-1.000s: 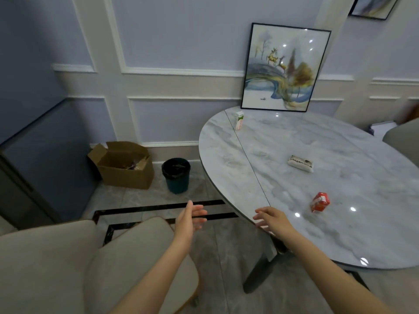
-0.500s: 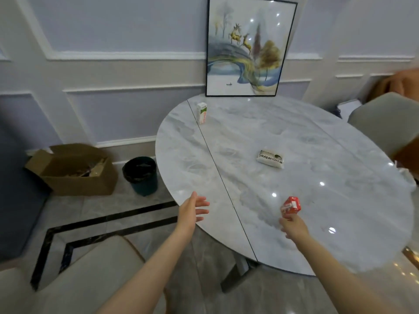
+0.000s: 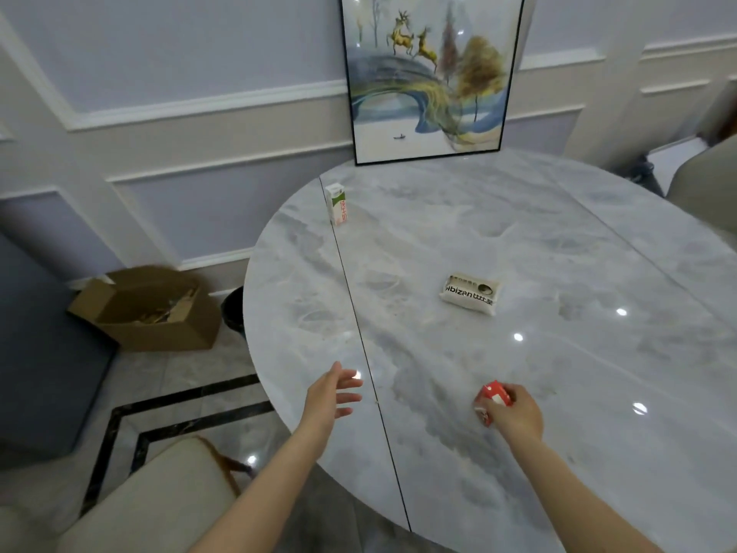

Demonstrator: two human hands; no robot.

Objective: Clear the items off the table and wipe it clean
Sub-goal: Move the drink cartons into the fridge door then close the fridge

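Right hand (image 3: 517,413) has its fingers curled round a small red carton (image 3: 491,400), near the front of the round marble table (image 3: 558,393); can't tell if the carton is still touching the top or just off it. Left hand (image 3: 331,395) is holding nothing, fingers spread loose and pointing right, over the table's near left edge beside the dark seam that runs across the top. Further back, a white packet (image 3: 470,293) with black lettering lies flat about mid-table, and a white and green carton (image 3: 337,204) stands upright near the far left edge, right by the seam. Framed deer picture (image 3: 430,73) leans on the wall with its bottom edge on the table. On the floor to the left there's an open cardboard box (image 3: 147,309) and a dark bin (image 3: 233,309) mostly hidden behind the table edge. Beige chair (image 3: 151,500) at bottom left.
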